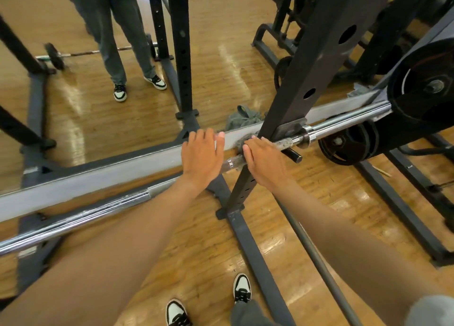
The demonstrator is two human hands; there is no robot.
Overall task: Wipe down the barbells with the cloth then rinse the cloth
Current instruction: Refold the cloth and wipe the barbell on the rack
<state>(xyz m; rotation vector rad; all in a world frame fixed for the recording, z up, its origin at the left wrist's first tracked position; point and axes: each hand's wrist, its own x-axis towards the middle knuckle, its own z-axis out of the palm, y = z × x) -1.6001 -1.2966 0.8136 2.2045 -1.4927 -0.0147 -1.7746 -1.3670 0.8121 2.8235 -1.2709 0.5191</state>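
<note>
Wiping step in hand: my right hand (264,162) grips the cloth (242,143) on the barbell (344,123) beside the rack upright (317,62), my left hand (202,157) lies flat-fingered at its nine o'clock; next, I judge, stroke toward nine o'clock.

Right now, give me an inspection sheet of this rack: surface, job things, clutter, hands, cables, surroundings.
Surface: wooden floor, glossy.
Job's things: barbell racked on the rack upright; grey cloth against the bar.
Clutter: second barbell shows in the mirror.
Hands: left hand flat, open; right hand curled on the cloth.
Cables: nothing seen.
Surroundings: weight plates, mirror.
</note>
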